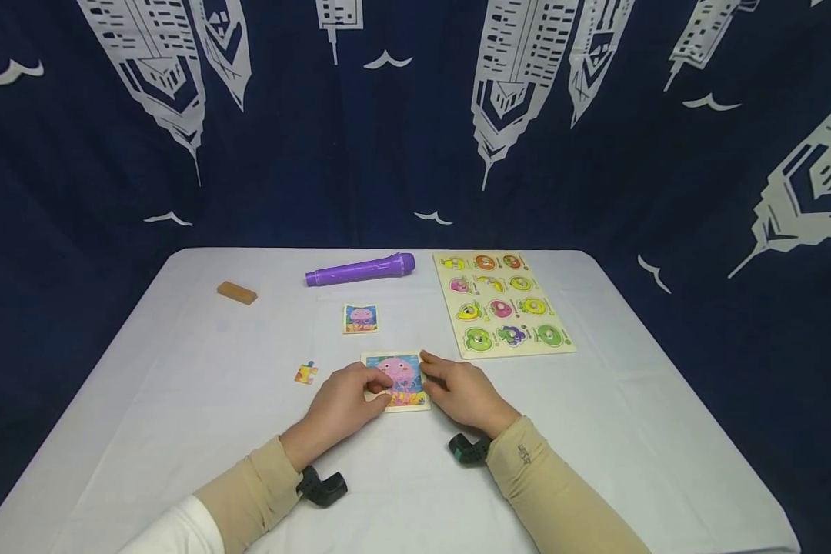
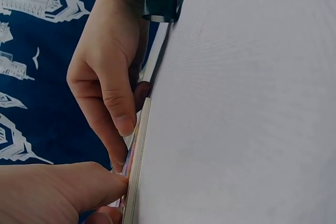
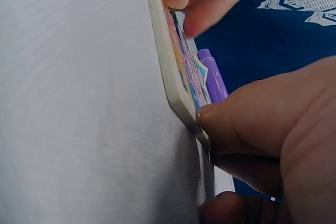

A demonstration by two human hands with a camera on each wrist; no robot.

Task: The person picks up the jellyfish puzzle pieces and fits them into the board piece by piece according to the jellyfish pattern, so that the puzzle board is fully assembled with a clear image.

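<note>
A square jigsaw puzzle (image 1: 405, 382) with a pink jellyfish-like picture and a pale frame lies flat on the table. My left hand (image 1: 349, 400) reaches over its left side, thumb and fingertips parted and touching the picture. At the right edge my right hand (image 1: 465, 391) holds the frame, its thumb low on the side and a finger at the far corner. The thumb (image 3: 226, 121) of that hand meets the puzzle's edge in the right wrist view. Left of the puzzle lies a loose yellow and blue jigsaw piece (image 1: 306, 373).
Beyond the puzzle lies a small card (image 1: 361, 318) with a matching picture. Farther back are a purple toy microphone (image 1: 360, 270) and a brown block (image 1: 237, 292). A fruit peg board (image 1: 502, 304) lies at the back right. A dark blue curtain (image 1: 284, 177) hangs behind the table.
</note>
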